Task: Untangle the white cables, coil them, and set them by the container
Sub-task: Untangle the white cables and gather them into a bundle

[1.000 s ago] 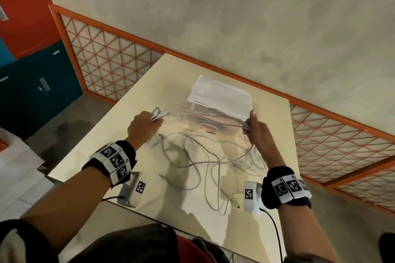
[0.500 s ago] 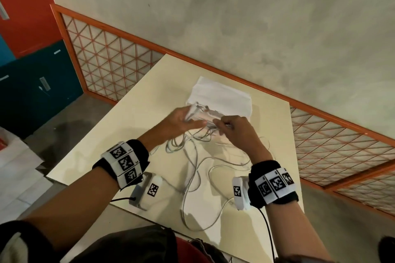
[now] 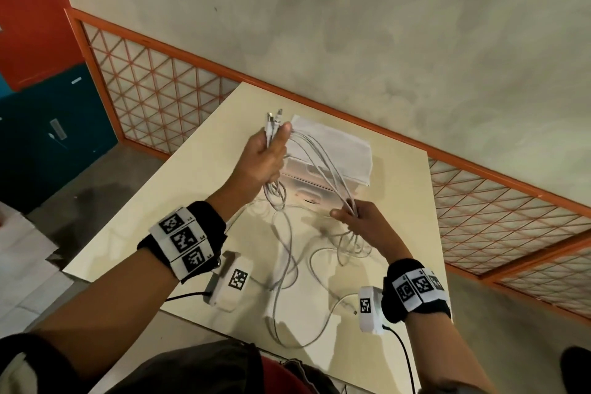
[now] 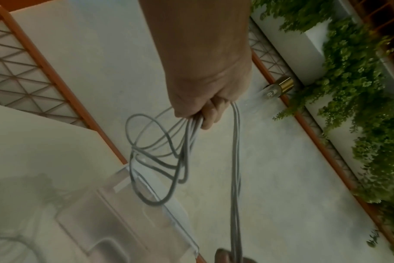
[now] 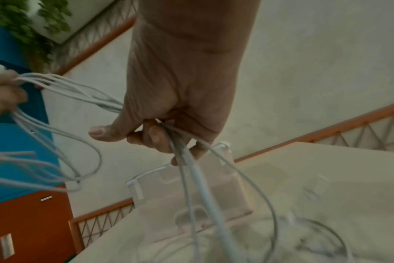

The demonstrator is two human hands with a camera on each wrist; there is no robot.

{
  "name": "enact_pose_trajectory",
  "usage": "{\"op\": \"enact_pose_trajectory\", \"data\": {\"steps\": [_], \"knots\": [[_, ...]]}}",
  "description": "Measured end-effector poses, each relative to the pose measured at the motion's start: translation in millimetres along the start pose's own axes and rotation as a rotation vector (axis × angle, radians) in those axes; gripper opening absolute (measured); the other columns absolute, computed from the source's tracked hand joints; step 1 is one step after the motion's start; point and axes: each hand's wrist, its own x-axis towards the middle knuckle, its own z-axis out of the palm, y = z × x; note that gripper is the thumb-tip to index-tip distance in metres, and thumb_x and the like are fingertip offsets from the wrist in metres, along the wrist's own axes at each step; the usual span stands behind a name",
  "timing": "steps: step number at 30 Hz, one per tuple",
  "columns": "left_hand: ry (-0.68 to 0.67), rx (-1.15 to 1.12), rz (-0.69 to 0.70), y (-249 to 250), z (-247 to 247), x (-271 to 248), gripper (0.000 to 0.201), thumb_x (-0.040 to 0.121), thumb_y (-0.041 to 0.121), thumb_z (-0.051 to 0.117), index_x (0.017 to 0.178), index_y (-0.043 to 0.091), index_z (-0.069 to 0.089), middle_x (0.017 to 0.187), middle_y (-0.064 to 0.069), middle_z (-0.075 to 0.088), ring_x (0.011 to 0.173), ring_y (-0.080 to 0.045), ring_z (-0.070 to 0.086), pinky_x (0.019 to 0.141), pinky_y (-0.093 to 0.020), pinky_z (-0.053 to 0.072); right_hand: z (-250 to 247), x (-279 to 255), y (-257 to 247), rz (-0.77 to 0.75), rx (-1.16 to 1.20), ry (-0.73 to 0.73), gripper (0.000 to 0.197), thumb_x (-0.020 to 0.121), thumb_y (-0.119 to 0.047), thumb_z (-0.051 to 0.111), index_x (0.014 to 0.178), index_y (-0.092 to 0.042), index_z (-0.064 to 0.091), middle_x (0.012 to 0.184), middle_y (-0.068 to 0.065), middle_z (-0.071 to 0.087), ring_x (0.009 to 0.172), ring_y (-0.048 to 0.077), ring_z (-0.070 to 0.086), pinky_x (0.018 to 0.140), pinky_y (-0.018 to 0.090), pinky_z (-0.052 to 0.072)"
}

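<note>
Left hand (image 3: pixel 267 157) risen, both grips clamped on white cables (image 3: pixel 323 166), cream table (image 3: pixel 399 201), plaster wall (image 3: pixel 351 25)

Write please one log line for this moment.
left hand: grips white cables near plugs | right hand: grips same strands lower | clear plastic container: on table | coiling: not done

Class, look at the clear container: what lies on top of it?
A white folded cloth covers the container. Held cables cross in front; its inside is unclear.
</note>
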Motion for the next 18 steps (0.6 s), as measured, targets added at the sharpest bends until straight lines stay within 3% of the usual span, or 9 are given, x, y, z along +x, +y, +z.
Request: {"op": "enact_pose_trajectory", "data": {"steps": [4, 7, 9, 11, 13, 15, 18], "knots": [[0.138, -0.104, 0.036, 1.9, -5.0, 0.8, 0.038, 0.098, 0.036, 0.043, 0.064, 0.023, 0.033, 0.038, 0.01, 0.026, 0.031, -0.001, 0.018, 0.031, -0.015, 0.017, 5.5, -0.9, 25.8, 0.083, -0.05, 0.019, 0.036, 0.084, -0.03, 0.069, 0.057, -0.017, 0.05, 0.05, -0.005, 0.048, 0.045, 0.006, 0.047, 0.054, 0.021, 0.039], [0.248, -0.135, 0.022, 4.2, -12.8, 2.5, 0.038, 0.097, 0.038, 0.044, 0.063, 0.025, 0.034, 0.038, 0.01, 0.027, 0.031, -0.001, 0.017, 0.031, -0.015, 0.016, 5.8, -2.1, 43.8, 0.142, -0.072, 0.041, 0.041, 0.084, -0.035, 0.069, 0.053, -0.016, 0.049, 0.042, -0.007, 0.05, 0.047, 0.01, 0.054, 0.061, 0.025, 0.042], [0.308, -0.101, 0.018, 0.7, -19.0, 2.9, 0.039, 0.097, 0.038, 0.045, 0.062, 0.025, 0.033, 0.038, 0.011, 0.026, 0.031, -0.001, 0.018, 0.032, -0.015, 0.016, 5.6, -2.0, 44.7, 0.145, -0.064, 0.093, 0.045, 0.084, -0.035, 0.068, 0.052, -0.015, 0.045, 0.043, -0.004, 0.048, 0.043, 0.007, 0.05, 0.058, 0.026, 0.039], [0.388, -0.024, -0.004, -7.9, -25.9, 2.2, 0.039, 0.094, 0.04, 0.05, 0.06, 0.024, 0.037, 0.04, 0.012, 0.03, 0.034, -0.003, 0.025, 0.035, -0.016, 0.025, 1.0, -0.3, 37.4, 0.12, -0.062, 0.202, 0.047, 0.085, -0.033, 0.068, 0.05, -0.017, 0.041, 0.044, -0.004, 0.042, 0.037, 0.001, 0.038, 0.049, 0.022, 0.034], [0.469, 0.119, -0.02, -18.9, -35.1, -0.1, 0.039, 0.09, 0.043, 0.056, 0.059, 0.023, 0.042, 0.049, 0.008, 0.037, 0.044, -0.009, 0.036, 0.047, -0.023, 0.038, -9.6, 1.1, 27.5, 0.072, -0.06, 0.331, 0.047, 0.083, -0.03, 0.071, 0.048, -0.015, 0.043, 0.043, -0.004, 0.04, 0.036, 0.003, 0.036, 0.045, 0.017, 0.029], [0.536, 0.243, -0.029, -26.7, -43.0, -5.7, 0.041, 0.089, 0.041, 0.057, 0.057, 0.022, 0.039, 0.052, 0.003, 0.035, 0.048, -0.012, 0.034, 0.054, -0.03, 0.037, -21.5, 1.5, 18.3, -0.014, -0.052, 0.417, 0.045, 0.079, -0.028, 0.074, 0.05, -0.01, 0.045, 0.045, 0.0, 0.041, 0.042, 0.004, 0.035, 0.046, 0.017, 0.028], [0.584, 0.3, -0.017, -35.2, -48.2, -12.2, 0.045, 0.09, 0.034, 0.058, 0.055, 0.02, 0.033, 0.052, 0.002, 0.031, 0.048, -0.011, 0.031, 0.053, -0.029, 0.03, -34.4, 2.1, 7.6, -0.081, -0.071, 0.445, 0.042, 0.074, -0.024, 0.079, 0.056, -0.007, 0.045, 0.051, 0.004, 0.04, 0.048, 0.006, 0.033, 0.046, 0.015, 0.027]]}}
